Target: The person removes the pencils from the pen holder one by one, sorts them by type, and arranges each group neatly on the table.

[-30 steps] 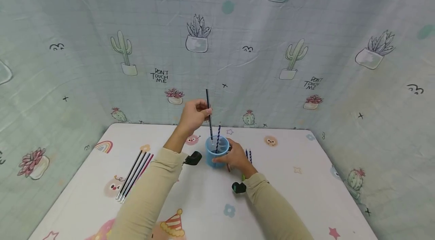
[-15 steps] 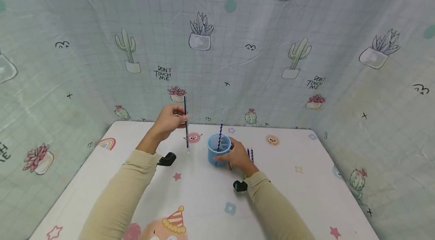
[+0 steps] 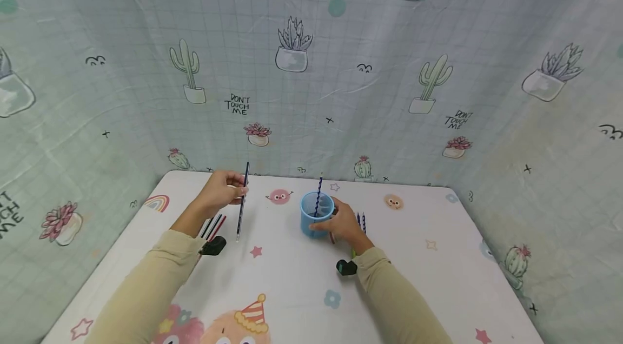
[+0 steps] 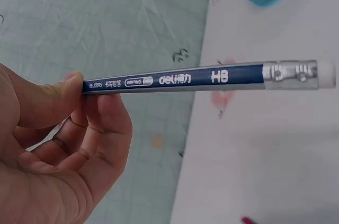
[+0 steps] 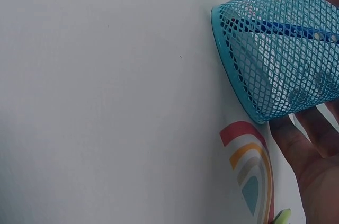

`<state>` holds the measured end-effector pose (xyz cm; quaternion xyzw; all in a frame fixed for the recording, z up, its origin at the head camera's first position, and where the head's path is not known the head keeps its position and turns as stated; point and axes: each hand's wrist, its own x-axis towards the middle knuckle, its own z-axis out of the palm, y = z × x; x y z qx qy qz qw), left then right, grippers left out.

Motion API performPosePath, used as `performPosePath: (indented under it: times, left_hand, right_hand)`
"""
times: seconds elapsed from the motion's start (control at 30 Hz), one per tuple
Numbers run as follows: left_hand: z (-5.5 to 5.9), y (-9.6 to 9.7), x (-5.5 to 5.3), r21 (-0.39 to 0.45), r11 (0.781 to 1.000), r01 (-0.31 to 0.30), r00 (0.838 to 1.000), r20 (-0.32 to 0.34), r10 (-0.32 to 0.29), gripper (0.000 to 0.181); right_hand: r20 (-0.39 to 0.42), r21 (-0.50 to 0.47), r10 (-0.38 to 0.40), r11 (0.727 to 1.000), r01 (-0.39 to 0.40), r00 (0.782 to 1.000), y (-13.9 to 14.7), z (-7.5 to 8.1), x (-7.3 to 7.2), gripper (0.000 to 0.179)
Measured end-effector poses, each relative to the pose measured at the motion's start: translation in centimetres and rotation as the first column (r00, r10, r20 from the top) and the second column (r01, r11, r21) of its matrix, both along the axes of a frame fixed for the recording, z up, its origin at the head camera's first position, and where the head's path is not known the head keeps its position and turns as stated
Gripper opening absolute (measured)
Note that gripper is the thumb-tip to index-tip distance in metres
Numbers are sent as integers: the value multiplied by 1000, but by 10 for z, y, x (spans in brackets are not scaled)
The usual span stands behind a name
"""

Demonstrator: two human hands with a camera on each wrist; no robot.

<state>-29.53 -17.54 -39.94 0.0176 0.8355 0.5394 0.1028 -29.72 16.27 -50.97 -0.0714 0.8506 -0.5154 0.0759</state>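
My left hand (image 3: 221,191) pinches a dark blue pencil (image 3: 240,214) between thumb and fingers, left of the cup and above the table. In the left wrist view this pencil (image 4: 180,80) carries HB lettering and a white eraser in a silver band; in the head view that end points down. My right hand (image 3: 344,225) holds a light blue mesh pen cup (image 3: 311,227) by its right side, thumb in front. One patterned dark blue pencil (image 3: 319,190) stands in the cup, leaning slightly. The right wrist view shows the mesh cup (image 5: 286,75) with fingers along its side.
Several black and red pencils (image 3: 212,226) lie on the table left, partly behind the left wrist. Patterned blue pencils (image 3: 363,222) and something green (image 3: 353,253) lie beyond the right wrist, partly hidden. A cactus-print cloth (image 3: 331,90) hangs behind the white printed table (image 3: 292,290).
My left hand has moved left and down with the pencil, whose lower end was at the cup's mouth one second ago. The right hand stays on the cup.
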Motion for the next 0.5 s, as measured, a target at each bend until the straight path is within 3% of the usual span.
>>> performPosePath:
  times: [0.3, 0.5]
  left_hand:
    - [-29, -24, 7, -88, 995, -40, 997, 58, 45, 30]
    - [-44, -37, 13, -131, 991, -30, 995, 95, 43, 32]
  right_hand:
    - [9, -11, -19, 1000, 20, 1000, -2, -1, -2, 96]
    - [22, 14, -28, 1000, 27, 999, -3, -2, -2, 97]
